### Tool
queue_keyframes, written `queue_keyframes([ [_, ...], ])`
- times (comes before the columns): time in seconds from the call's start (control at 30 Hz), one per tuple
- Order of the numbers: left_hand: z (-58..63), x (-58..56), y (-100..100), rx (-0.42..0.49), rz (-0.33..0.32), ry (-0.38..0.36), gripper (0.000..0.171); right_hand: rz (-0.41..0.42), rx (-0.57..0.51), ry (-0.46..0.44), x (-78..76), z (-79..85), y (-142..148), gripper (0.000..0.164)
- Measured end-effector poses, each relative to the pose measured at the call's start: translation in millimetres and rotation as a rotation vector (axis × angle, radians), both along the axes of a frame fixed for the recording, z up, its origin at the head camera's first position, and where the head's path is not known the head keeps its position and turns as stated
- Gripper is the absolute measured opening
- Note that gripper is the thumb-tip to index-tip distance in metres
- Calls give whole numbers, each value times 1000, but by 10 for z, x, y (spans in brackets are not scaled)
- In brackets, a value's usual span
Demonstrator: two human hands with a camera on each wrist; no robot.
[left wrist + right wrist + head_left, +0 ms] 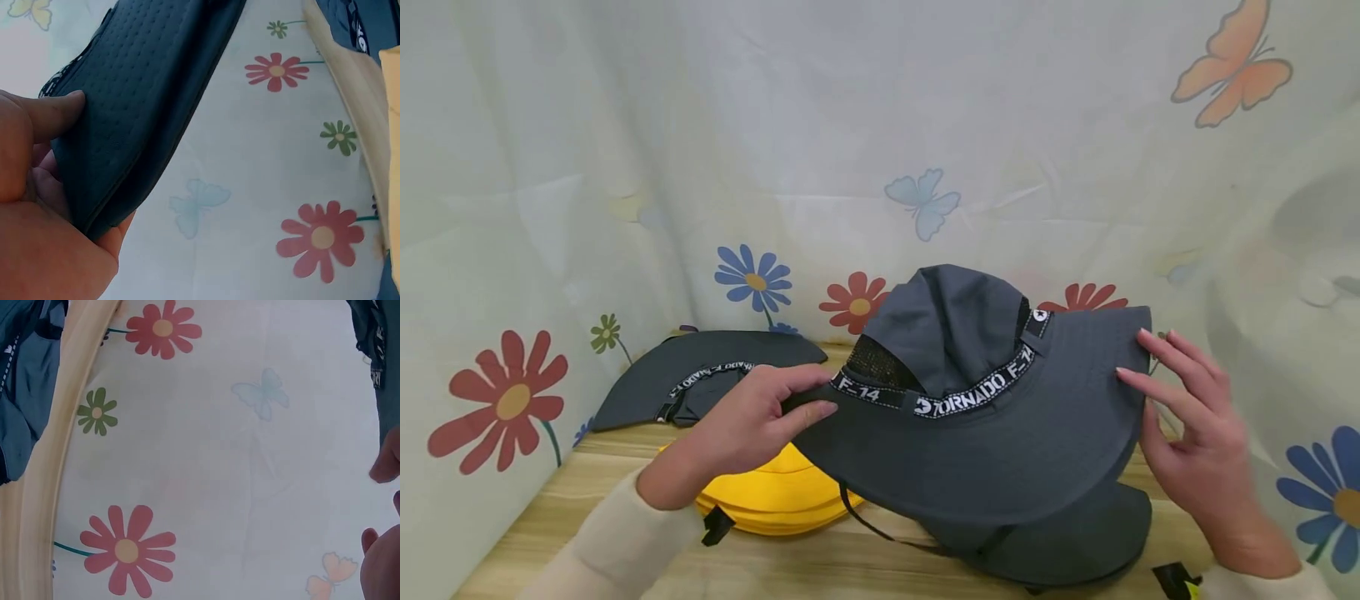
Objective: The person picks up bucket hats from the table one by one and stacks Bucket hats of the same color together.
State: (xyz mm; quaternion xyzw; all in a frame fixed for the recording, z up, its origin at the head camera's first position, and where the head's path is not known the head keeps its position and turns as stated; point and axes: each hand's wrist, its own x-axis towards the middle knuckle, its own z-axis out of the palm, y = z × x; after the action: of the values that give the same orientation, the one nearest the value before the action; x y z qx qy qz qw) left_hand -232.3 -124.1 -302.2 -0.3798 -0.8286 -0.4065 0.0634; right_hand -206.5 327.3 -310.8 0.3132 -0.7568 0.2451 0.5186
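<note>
A dark grey wide-brimmed sun hat (955,467), its band lettered TORNADO F-14, is held up in mid-air in the head view with the underside of its brim facing me. My left hand (752,417) pinches the brim's left end, thumb on the near face; the left wrist view shows that grip on the brim (137,94) closely. At the opposite end, my right hand (1195,425) has its extended fingers against the brim's edge. Only part of the right hand (384,550) enters the right wrist view. A thin cord hangs below the hat.
Yellow hats (775,492) lie stacked on the wooden table (715,575) beneath the left forearm. Another dark hat (640,383) rests at the back left, and one more (1075,542) lies under the raised hat. A flower-printed sheet (820,108) hangs behind.
</note>
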Motion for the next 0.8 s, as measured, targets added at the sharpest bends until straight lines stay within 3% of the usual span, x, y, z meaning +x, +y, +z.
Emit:
queue_keyframes([
  [0.2, 102, 40, -3, -86, 25, 123, 31, 109, -64, 27, 77, 179, -84, 32],
  [0.3, 125, 65, 17, -138, 27, 213, 32, 142, -47, 15, 100, 262, -116, 44],
  [0.47, 158, 116, 59, -194, 44, 332, 33, 93, 136, -159, 66, 358, -44, 71],
  [0.63, 150, 156, 110, -164, 54, 402, 35, 10, 265, -352, 49, 396, 69, 89],
  [0.7, 130, 161, 133, -143, 50, 439, 35, -42, 263, -370, 63, 384, 107, 90],
  [0.8, 91, 154, 181, -130, 47, 476, 35, -92, 233, -378, 97, 350, 172, 75],
])
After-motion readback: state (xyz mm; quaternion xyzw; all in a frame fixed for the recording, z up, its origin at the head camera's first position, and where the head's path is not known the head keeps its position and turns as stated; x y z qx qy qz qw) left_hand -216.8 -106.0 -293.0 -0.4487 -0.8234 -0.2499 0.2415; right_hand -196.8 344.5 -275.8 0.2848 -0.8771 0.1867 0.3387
